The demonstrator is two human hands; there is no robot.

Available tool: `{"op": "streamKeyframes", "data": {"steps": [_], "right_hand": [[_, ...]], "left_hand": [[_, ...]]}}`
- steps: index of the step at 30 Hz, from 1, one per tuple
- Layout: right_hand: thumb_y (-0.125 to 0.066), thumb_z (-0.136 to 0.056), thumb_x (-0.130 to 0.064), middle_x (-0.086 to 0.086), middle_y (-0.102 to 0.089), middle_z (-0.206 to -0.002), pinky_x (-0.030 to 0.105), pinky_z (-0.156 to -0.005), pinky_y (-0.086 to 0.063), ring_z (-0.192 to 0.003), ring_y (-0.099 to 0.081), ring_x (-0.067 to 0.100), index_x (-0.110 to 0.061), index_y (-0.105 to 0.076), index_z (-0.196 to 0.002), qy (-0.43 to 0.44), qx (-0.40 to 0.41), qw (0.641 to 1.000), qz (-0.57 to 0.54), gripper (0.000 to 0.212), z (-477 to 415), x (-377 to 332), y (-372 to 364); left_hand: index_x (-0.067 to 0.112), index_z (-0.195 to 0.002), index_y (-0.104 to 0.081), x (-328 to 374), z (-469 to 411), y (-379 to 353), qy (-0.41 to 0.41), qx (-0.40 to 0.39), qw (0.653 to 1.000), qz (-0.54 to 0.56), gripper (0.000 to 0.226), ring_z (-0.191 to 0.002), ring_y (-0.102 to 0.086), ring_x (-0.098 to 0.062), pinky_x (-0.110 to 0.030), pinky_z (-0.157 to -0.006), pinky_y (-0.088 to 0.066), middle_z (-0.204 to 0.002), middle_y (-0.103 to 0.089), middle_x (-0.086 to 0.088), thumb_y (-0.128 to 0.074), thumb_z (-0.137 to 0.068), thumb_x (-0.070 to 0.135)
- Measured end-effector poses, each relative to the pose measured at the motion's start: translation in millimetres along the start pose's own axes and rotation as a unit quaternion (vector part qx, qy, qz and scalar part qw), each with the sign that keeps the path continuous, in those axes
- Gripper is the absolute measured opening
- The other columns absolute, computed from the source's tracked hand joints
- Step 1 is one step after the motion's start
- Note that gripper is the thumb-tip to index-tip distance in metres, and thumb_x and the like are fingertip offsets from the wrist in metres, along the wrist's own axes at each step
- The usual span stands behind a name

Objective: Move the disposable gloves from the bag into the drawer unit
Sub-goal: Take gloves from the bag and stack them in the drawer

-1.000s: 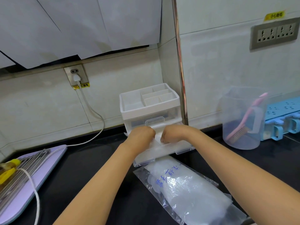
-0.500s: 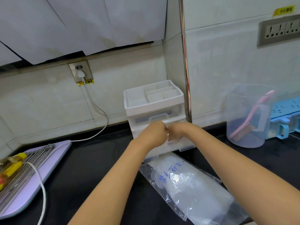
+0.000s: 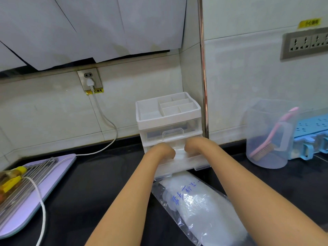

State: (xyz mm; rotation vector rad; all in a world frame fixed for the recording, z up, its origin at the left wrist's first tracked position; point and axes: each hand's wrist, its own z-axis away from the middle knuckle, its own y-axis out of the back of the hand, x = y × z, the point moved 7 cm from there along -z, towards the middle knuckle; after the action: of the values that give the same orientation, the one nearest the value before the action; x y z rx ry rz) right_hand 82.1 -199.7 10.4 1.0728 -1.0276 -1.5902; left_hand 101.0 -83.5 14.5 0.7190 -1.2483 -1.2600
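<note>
Plastic bag (image 3: pixel 170 197) of gloves (image 3: pixel 209 215) lies apparently full before the drawer unit (image 3: pixel 168 119); left hand (image 3: pixel 160 150) and right hand (image 3: pixel 195 145) reach into its open lower drawer (image 3: pixel 184 164), fingers hidden, grip indeterminate.

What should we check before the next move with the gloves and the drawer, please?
1. The lower drawer is pulled out: ok.
2. The upper drawer is closed and out of the way: ok.
3. The left hand and right hand reach into the lower drawer; whether they grip anything: cannot tell, fingers hidden.
4. The bag lies on the counter right in front of the lower drawer, within reach: ok.
5. The bag is emptied: not ok, gloves fill it.
6. The bag's mouth is open: cannot tell.
</note>
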Motion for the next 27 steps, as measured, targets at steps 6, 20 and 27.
{"op": "streamKeyframes", "data": {"steps": [6,20,27], "right_hand": [[-0.032,-0.098,0.000,0.003,-0.040,-0.073,0.022,-0.061,-0.035,-0.062,-0.037,0.013,-0.007,-0.039,-0.066,-0.017,0.063,0.982,-0.178,0.033,8.5,1.5,4.5],[-0.061,-0.091,-0.032,-0.007,-0.072,-0.077,0.009,-0.067,-0.045,-0.072,-0.064,0.002,-0.018,-0.073,-0.079,0.128,0.280,0.834,-0.457,0.022,118.3,71.1,-4.8],[-0.069,-0.085,-0.031,-0.009,-0.069,-0.073,0.012,-0.063,-0.044,-0.073,-0.064,0.002,-0.024,-0.071,-0.076,0.059,0.267,0.874,-0.401,0.012,159.6,93.4,-66.3]], "left_hand": [[0.011,-0.124,-0.052,-2.8,5.1,0.5,-0.005,-0.009,1.000,0.023,0.030,-0.096,-0.043,-0.020,-0.027,-0.081,-0.038,-0.108,-0.044,-0.002,-0.051,-0.096,0.024],[0.016,-0.118,-0.061,-3.3,70.9,19.4,-0.160,0.189,0.947,0.203,0.025,-0.103,-0.056,-0.013,-0.020,-0.082,-0.040,-0.116,-0.060,0.002,-0.053,-0.095,0.021],[0.028,-0.104,-0.061,14.5,136.9,-44.3,-0.310,0.194,0.900,0.236,0.015,-0.093,-0.056,0.005,-0.005,-0.078,-0.043,-0.102,-0.062,0.017,-0.054,-0.094,0.018]]}}
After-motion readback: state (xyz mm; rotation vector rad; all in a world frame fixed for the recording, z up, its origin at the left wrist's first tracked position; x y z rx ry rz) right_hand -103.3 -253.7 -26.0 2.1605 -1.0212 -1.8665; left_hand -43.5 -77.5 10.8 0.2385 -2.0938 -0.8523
